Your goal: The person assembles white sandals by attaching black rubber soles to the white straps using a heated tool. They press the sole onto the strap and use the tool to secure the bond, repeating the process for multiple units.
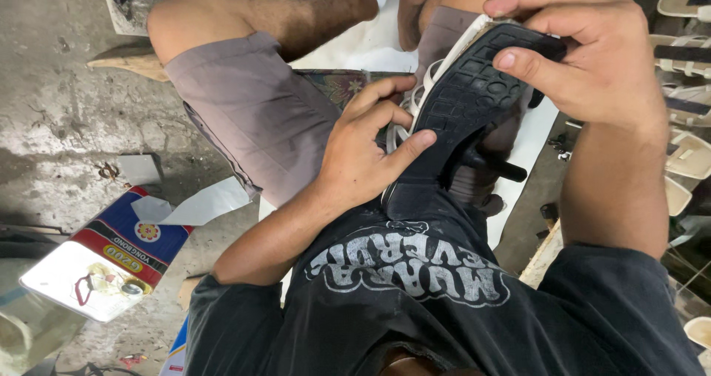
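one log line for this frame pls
left hand: pressing black sandal sole | right hand: gripping sole's far end | sole: tread up, over lap | white sandals: at right

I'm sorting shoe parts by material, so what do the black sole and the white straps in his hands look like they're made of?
The black sole looks like moulded rubber or a similar synthetic: matt, with a raised block-and-circle tread. The white straps at its edge look like smooth synthetic leather or plastic, though little of them shows. The left hand and right hand hold the sole.

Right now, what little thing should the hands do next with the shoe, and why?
Probably press the black sole down along its edge. The right hand pinches the toe end, the left hand steadies the heel, and the white upper shows at the rim.
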